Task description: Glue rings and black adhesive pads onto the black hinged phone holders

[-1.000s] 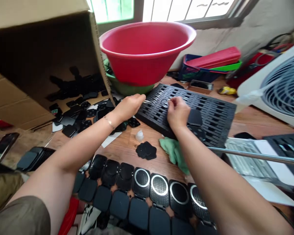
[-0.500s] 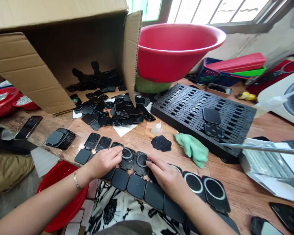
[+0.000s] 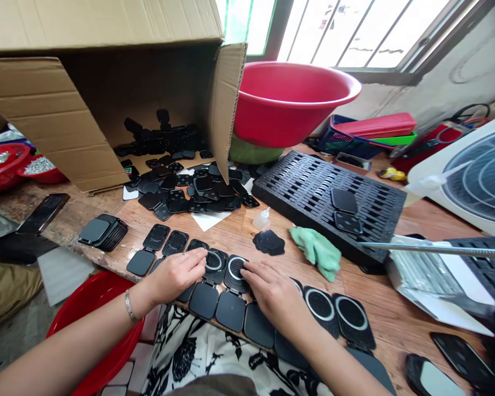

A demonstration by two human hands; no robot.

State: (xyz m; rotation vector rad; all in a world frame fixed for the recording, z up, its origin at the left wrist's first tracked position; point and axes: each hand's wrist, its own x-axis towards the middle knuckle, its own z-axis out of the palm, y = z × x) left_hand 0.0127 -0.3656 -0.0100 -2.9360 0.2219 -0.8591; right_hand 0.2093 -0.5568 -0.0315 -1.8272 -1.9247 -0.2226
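**Seating a Ring on a Hinged Black Case**

A row of hinged black cases (image 3: pixel 247 297) lay open along the near edge of the wooden table (image 3: pixel 396 297). Both hands worked at its middle. The left hand (image 3: pixel 174 273) rested on the row with fingers curled, fingertips pressing the rim of one ringed case (image 3: pixel 215 260). The right hand (image 3: pixel 272 292) lay flat and partly spread over the neighbouring cases, fingertips touching the next ringed case (image 3: pixel 236 268); whether it pinched anything could not be told.

Judged from this position, the step was best done by steadying the case with one hand and pressing evenly around the silver ring, so that it seated flat rather than tilted.

The two cases sat directly beneath the fingertips, between the hands. More ringed cases lay right of the right hand. A green cloth (image 3: pixel 317 250) and a black slotted tray (image 3: pixel 334 203) lay beyond, well apart from a cardboard box (image 3: pixel 86 82).
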